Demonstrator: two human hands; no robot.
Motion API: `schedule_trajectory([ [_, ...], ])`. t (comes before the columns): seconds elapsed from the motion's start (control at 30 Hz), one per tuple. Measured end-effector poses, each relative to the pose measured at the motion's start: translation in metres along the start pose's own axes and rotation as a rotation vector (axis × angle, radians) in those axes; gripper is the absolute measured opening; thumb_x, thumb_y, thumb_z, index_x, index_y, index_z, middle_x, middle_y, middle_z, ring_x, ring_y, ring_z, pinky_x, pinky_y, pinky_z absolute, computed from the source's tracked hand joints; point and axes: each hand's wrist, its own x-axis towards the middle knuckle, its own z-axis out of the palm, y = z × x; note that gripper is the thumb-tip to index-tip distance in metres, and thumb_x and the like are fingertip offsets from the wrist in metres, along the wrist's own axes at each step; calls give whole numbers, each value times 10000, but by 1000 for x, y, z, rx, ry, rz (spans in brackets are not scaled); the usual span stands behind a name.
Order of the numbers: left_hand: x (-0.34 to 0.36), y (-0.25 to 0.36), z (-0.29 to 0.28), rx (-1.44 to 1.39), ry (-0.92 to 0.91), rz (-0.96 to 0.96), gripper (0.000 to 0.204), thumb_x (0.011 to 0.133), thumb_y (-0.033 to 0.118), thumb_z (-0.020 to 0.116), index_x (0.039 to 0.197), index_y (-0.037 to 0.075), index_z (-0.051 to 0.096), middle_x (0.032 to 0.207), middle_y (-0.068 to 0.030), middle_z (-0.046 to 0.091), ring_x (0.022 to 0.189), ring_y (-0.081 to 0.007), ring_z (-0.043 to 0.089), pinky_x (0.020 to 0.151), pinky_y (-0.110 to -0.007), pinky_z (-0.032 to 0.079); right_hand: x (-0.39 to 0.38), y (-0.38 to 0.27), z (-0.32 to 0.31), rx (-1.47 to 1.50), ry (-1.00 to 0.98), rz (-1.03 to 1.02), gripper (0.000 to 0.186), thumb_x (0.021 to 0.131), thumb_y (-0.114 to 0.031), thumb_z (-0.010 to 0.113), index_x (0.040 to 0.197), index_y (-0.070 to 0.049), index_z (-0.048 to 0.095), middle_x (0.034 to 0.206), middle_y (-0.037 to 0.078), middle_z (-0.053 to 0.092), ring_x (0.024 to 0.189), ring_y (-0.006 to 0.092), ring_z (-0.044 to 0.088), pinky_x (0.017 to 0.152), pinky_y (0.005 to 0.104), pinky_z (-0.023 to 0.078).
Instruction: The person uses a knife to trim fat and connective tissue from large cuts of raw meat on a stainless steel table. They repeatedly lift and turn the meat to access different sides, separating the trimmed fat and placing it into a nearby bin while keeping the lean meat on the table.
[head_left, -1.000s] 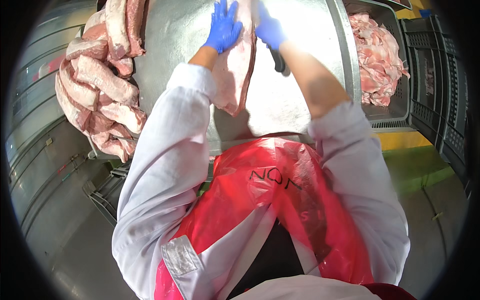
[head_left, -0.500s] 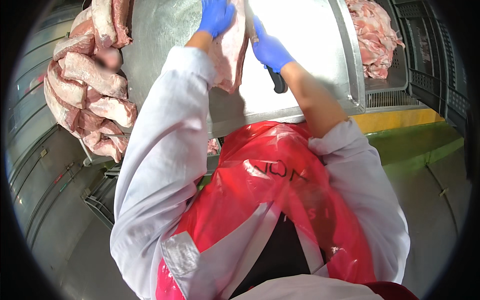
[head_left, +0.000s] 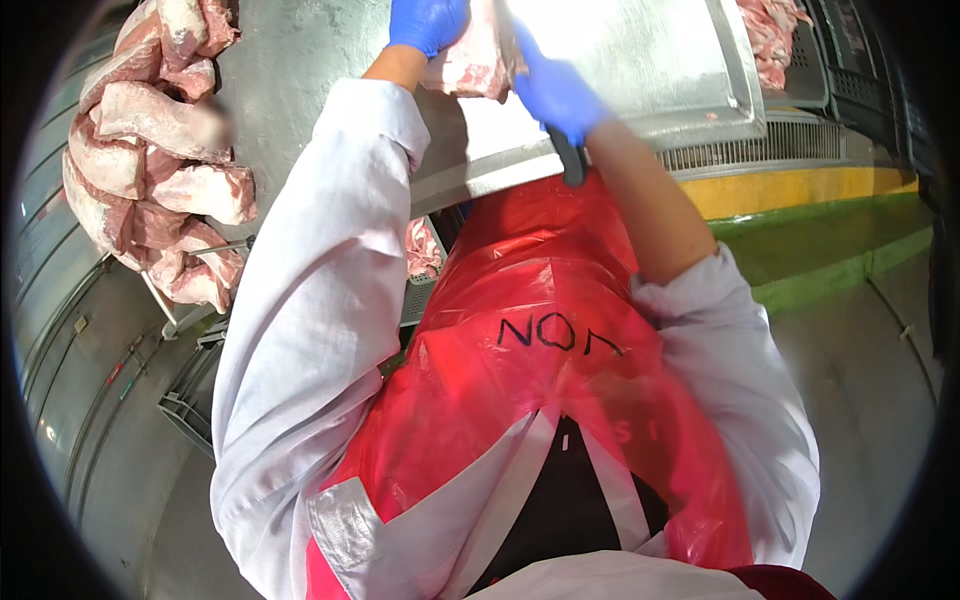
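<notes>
A pale pink slab of meat [head_left: 472,65] lies on the metal work surface, its far part cut off by the upper edge of the picture. My left hand [head_left: 427,24], in a blue glove, rests on the slab's left side; its fingers run out of view. Beside the near right end of the meat, my blue-gloved right hand [head_left: 562,95] is closed round a knife, whose black handle end [head_left: 573,163] sticks out toward me. The blade is blurred and partly hidden, close along the slab's right edge.
Long meat pieces [head_left: 155,120] are heaped at the far left. Pale trimmings [head_left: 770,40] fill a container at the right, and more meat [head_left: 422,250] sits in a crate below. The metal tray's raised rim [head_left: 745,60] bounds the right side, above a slotted grate [head_left: 760,148].
My right hand with the knife has come nearer to me along the slab, reaching its near end. The whole view has shifted, so the table sits higher in the picture.
</notes>
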Motion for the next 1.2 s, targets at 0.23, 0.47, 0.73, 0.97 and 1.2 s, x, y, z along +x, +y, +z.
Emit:
schedule_trajectory([
  [0.23, 34, 13, 5, 115, -565, -591, 973, 831, 584, 612, 1603, 194, 165, 1645, -272, 40, 1481, -507, 193, 1166, -603, 259, -169, 80, 36, 63, -121, -229, 794, 939, -80, 508, 1616, -175, 106, 755, 243, 617, 598, 291, 585, 644, 411, 507],
  [0.47, 76, 1, -56, -283, -575, -825, 855, 741, 303, 791, 1351, -162, 413, 1224, -262, 621, 1088, -359, 657, 961, -416, 548, -246, 68, -91, 334, 356, 59, 833, 943, 9, 489, 1624, -302, 123, 739, 24, 531, 552, 87, 465, 458, 256, 441],
  [0.73, 8, -40, -89, -1767, -381, -1092, 599, 841, 138, 619, 1395, -43, 478, 1287, -208, 623, 1183, -349, 622, 1059, -469, 490, -216, 105, -135, 474, 387, 72, 844, 921, 10, 476, 1631, -232, 89, 778, 9, 519, 543, 63, 446, 436, 226, 423],
  [0.97, -3, -30, -71, -422, -154, -625, 698, 865, 283, 751, 1434, 9, 455, 1373, -186, 546, 1259, -311, 548, 1025, -429, 464, -140, 86, -203, 428, 292, -10, 848, 937, 9, 471, 1630, -251, 58, 747, 1, 491, 541, 72, 436, 447, 242, 423],
  [1.2, 79, 33, -34, 110, -403, -446, 472, 816, 376, 760, 1132, 70, 587, 1085, -167, 638, 1010, -358, 621, 889, -457, 490, -51, 45, -231, 191, 190, -62, 824, 937, -57, 507, 1625, -289, 118, 726, 27, 568, 561, 97, 520, 499, 274, 485],
])
